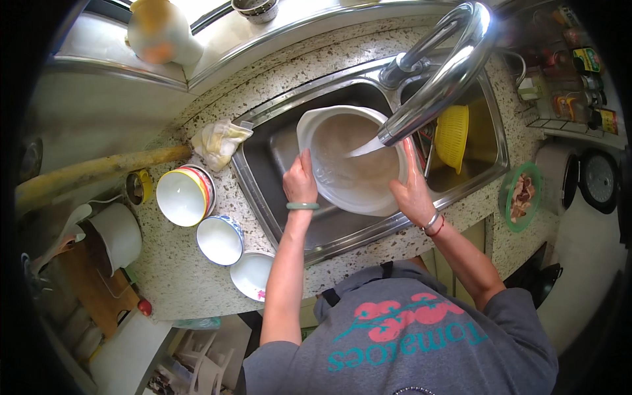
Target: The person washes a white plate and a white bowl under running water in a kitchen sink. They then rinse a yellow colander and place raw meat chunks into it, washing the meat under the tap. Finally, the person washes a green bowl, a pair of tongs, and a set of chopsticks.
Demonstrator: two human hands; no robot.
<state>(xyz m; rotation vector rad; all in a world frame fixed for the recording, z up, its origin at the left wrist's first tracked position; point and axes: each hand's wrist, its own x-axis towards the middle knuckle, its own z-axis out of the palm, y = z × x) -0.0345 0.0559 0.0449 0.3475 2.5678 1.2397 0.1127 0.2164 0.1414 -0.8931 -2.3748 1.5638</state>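
Observation:
A white round basin (pixel 311 125) with side lips sits in the left bowl of a steel sink (pixel 270 141). Cloudy, brownish water stands in it, and a stream of water (pixel 364 148) runs into it from the chrome faucet (pixel 434 92). My left hand (pixel 301 181), a green bangle at its wrist, grips the basin's left side. On the right side my right hand (pixel 413 192) holds the rim, its fingers stretched along the outer wall and its thumb toward the near edge. Parts of both hands' fingers are hidden against the basin.
Left of the sink stand stacked bowls (pixel 179 197), a blue-rimmed bowl (pixel 220 240), a white bowl (pixel 252 275) and a plastic bag (pixel 220 141). A yellow colander (pixel 452 139) leans in the right sink bowl. A green bowl with meat pieces (pixel 520 201) sits on the right counter.

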